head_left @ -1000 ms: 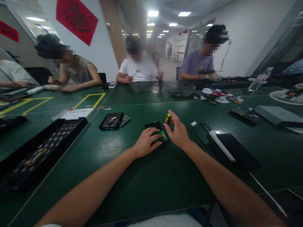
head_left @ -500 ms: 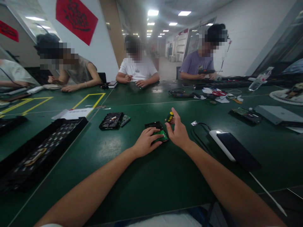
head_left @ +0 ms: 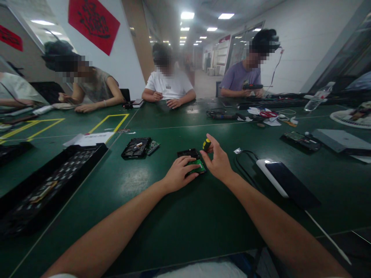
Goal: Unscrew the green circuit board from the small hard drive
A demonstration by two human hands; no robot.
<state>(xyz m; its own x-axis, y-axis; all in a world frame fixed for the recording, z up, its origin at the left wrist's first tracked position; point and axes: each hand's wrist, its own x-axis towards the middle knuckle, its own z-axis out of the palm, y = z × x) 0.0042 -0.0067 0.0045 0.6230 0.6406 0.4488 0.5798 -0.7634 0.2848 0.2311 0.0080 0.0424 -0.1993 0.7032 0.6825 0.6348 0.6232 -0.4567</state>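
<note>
My left hand point(head_left: 180, 174) lies over a small black hard drive point(head_left: 188, 153) with a green circuit board point(head_left: 199, 165). Its fingers reach across the board and the thumb is at the near edge, gripping the drive against the table. Just to the right, my right hand point(head_left: 217, 157) is closed on the short yellow-and-black handle of a screwdriver point(head_left: 206, 144), held upright by thumb and fingers. I cannot make out the screwdriver's tip. Further left lie another black drive casing point(head_left: 136, 148) and a loose circuit board point(head_left: 153, 147).
On the green table point(head_left: 150, 224), a long black tray point(head_left: 58, 181) stands at left. At right lie a white power bank point(head_left: 272, 177), a dark phone point(head_left: 292, 183) and a cable. A grey metal box point(head_left: 342, 141) is beyond them. Several people sit across the table.
The fingers of my right hand have shifted on the screwdriver, and its handle has moved slightly left. My left hand and the hard drive have stayed put.
</note>
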